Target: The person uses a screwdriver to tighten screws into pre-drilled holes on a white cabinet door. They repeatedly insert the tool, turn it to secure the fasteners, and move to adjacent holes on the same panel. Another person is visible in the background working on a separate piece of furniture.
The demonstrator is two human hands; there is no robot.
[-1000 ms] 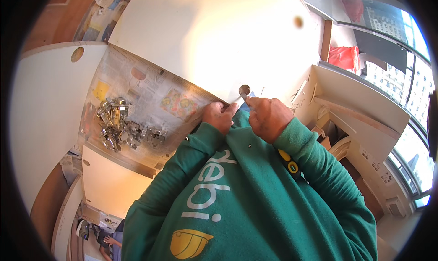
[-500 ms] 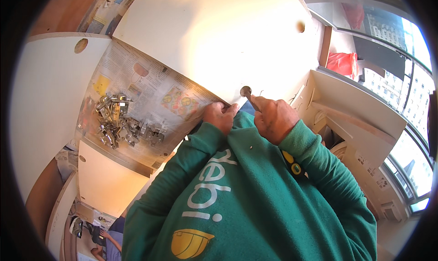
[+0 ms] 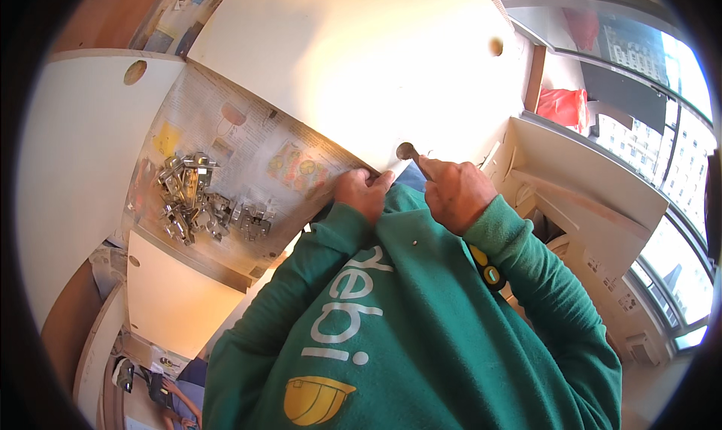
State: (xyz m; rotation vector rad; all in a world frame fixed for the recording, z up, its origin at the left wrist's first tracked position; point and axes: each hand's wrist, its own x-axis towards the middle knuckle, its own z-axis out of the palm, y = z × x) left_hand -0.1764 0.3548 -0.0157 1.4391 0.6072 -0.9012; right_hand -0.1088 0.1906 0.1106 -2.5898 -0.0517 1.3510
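Tool (image 3: 420,164) slanted, long axis pointing forward-left toward round hole (image 3: 403,149) in panel (image 3: 353,84).

Panel (image 3: 361,61) ahead, left hand (image 3: 362,194) at its near corner, tool (image 3: 417,161) in right hand (image 3: 460,195) just beside, pile of hinges (image 3: 194,193) on newspaper (image 3: 226,136) at left, window (image 3: 683,155) far right

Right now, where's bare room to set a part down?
Left half of the white board, alongside the newspaper; glare washes out its right. Also the newspaper strip between the metal parts and the board. Crowded: the board's near corner, with left hand, right hand and tool close together; under the metal parts.
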